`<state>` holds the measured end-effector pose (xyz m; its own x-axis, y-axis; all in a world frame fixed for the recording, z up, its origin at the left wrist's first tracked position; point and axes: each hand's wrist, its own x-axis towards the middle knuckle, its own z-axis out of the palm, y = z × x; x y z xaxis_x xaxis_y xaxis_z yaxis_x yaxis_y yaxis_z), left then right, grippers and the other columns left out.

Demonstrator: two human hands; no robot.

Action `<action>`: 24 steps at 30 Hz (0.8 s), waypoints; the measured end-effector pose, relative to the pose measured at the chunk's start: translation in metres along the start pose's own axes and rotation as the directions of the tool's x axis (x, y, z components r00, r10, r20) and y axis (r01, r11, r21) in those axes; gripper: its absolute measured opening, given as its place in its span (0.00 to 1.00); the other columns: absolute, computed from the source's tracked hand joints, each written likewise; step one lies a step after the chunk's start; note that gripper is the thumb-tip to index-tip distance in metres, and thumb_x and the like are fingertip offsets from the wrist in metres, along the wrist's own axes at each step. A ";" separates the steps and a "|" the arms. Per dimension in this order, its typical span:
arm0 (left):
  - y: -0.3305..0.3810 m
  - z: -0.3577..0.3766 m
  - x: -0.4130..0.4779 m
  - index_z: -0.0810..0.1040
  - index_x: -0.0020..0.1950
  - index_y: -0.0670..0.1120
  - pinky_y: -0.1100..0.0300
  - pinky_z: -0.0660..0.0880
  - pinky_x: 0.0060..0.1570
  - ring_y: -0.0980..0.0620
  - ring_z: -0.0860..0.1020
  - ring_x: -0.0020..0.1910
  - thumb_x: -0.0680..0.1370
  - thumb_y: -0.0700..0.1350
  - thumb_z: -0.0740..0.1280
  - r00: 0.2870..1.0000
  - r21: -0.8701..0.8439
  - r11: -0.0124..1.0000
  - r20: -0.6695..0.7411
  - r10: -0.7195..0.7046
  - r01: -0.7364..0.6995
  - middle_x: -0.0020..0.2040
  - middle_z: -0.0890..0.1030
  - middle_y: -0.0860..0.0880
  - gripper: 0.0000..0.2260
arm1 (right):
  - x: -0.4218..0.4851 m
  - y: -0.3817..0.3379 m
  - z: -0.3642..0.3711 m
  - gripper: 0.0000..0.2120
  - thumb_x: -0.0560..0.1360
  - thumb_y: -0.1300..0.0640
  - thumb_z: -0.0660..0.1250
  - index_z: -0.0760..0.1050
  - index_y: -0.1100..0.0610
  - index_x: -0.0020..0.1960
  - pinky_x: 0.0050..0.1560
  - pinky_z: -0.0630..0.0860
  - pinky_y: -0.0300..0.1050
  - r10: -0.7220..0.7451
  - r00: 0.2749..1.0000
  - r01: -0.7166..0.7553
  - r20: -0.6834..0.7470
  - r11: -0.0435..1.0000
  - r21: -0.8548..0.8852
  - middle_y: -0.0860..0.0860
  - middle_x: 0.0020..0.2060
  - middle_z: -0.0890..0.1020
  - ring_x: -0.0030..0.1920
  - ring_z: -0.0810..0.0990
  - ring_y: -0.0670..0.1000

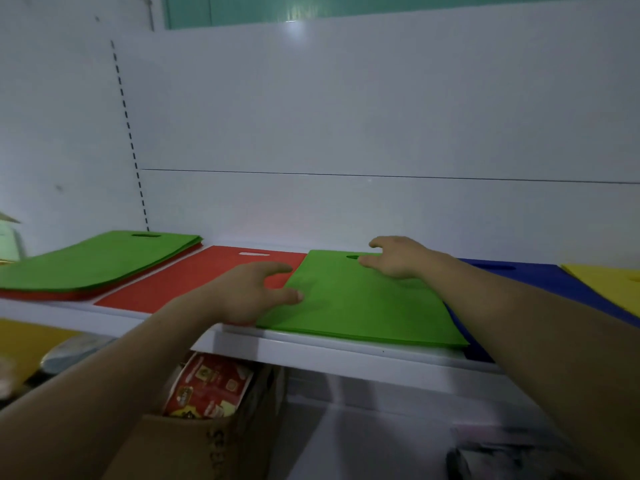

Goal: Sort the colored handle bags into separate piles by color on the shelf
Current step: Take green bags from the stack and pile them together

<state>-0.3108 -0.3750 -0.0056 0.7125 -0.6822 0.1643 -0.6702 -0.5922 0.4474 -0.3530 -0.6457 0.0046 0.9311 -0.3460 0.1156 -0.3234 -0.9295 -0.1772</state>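
while a cardboard box (180, 441) sits below the shelf (311, 348), the left hand (242, 292) lies spread wide, thumb on the left edge of the green bag (363, 306); the right hand (398, 259) covers its handle slot, grip unclear. a blue bag (540, 275) lies half hidden, a yellow bag (609, 282) cut off.

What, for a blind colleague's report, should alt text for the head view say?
The left hand and right hand rest on a green bag on a white shelf, between a red bag and a blue bag. At far left a green pile lies on red bags; a yellow bag is at far right.
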 end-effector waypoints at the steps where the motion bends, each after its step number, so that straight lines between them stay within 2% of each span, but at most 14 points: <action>1: -0.002 0.000 -0.002 0.65 0.73 0.52 0.62 0.62 0.62 0.51 0.66 0.70 0.75 0.57 0.66 1.000 0.004 1.000 -0.027 -0.016 0.016 0.73 0.66 0.49 0.28 | 0.003 -0.005 0.000 0.32 0.78 0.38 0.57 0.59 0.54 0.76 0.70 0.61 0.48 -0.022 1.000 0.022 -0.007 1.000 -0.004 0.53 0.75 0.62 0.73 0.61 0.55; 4: -0.012 -0.005 -0.014 0.65 0.73 0.52 0.61 0.61 0.65 0.51 0.65 0.71 0.75 0.57 0.67 0.995 0.001 0.999 -0.083 -0.046 0.046 0.74 0.66 0.49 0.28 | 0.007 -0.026 0.003 0.32 0.78 0.37 0.57 0.59 0.54 0.75 0.70 0.61 0.48 -0.072 0.997 0.072 -0.010 0.997 -0.008 0.53 0.74 0.62 0.73 0.61 0.55; 12: -0.073 -0.045 -0.052 0.64 0.74 0.53 0.56 0.62 0.67 0.49 0.66 0.70 0.74 0.59 0.67 0.986 -0.013 0.994 -0.120 -0.112 0.111 0.74 0.65 0.49 0.30 | 0.009 -0.102 0.008 0.32 0.78 0.37 0.57 0.59 0.54 0.75 0.69 0.62 0.48 -0.114 0.993 0.114 -0.024 0.993 0.020 0.52 0.74 0.63 0.73 0.63 0.55; 15: -0.110 -0.069 -0.070 0.65 0.73 0.53 0.53 0.64 0.67 0.49 0.68 0.68 0.74 0.59 0.67 0.985 -0.031 0.992 -0.120 -0.125 0.123 0.73 0.67 0.49 0.30 | 0.012 -0.150 0.017 0.32 0.78 0.38 0.57 0.59 0.54 0.76 0.70 0.62 0.48 -0.116 0.993 0.117 -0.023 0.993 0.031 0.52 0.75 0.62 0.73 0.62 0.55; 18: -0.149 -0.095 -0.090 0.65 0.73 0.53 0.58 0.63 0.64 0.50 0.66 0.69 0.75 0.57 0.66 0.983 -0.019 0.993 -0.144 -0.118 0.116 0.73 0.67 0.51 0.28 | 0.018 -0.202 0.028 0.32 0.77 0.37 0.58 0.60 0.54 0.75 0.70 0.62 0.48 -0.120 0.992 0.121 -0.026 0.992 0.038 0.52 0.74 0.63 0.73 0.62 0.55; 21: -0.191 -0.120 -0.109 0.64 0.73 0.54 0.54 0.61 0.68 0.50 0.63 0.72 0.75 0.59 0.66 0.976 0.007 0.990 -0.169 -0.136 0.139 0.74 0.63 0.51 0.29 | 0.024 -0.254 0.039 0.32 0.77 0.37 0.58 0.60 0.53 0.75 0.70 0.62 0.48 -0.126 0.991 0.128 -0.037 0.990 0.058 0.53 0.74 0.63 0.73 0.62 0.55; 24: -0.230 -0.143 -0.126 0.64 0.73 0.53 0.53 0.62 0.68 0.48 0.64 0.72 0.74 0.59 0.66 0.972 0.009 0.988 -0.181 -0.153 0.157 0.74 0.64 0.51 0.29 | 0.031 -0.302 0.053 0.32 0.77 0.37 0.59 0.62 0.54 0.75 0.68 0.63 0.46 -0.137 0.989 0.141 -0.055 0.987 0.081 0.54 0.74 0.64 0.72 0.64 0.55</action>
<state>-0.2172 -0.0916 -0.0034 0.8321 -0.4948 0.2506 -0.5521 -0.6957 0.4596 -0.2179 -0.3691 0.0099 0.9560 -0.2220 0.1920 -0.1743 -0.9557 -0.2373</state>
